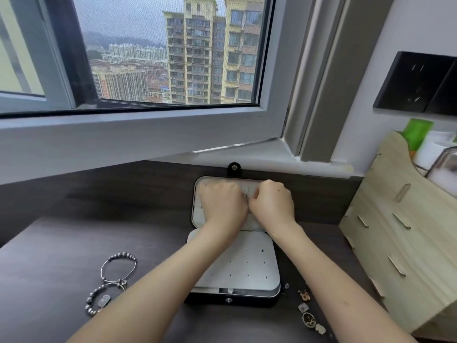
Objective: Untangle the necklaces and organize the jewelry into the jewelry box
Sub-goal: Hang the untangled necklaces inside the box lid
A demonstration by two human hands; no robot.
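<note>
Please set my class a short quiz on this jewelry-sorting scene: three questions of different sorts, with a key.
1. True or false: the box lies shut on the desk.
2. Where do the bracelets lie?
A. On the desk, left of the box
B. Inside the box
C. On the windowsill
3. Short answer: what small thing do the left hand and right hand hold between them, over the lid?

Key
1. False: it is open, with its lid propped up at the back.
2. A
3. A thin chain
</note>
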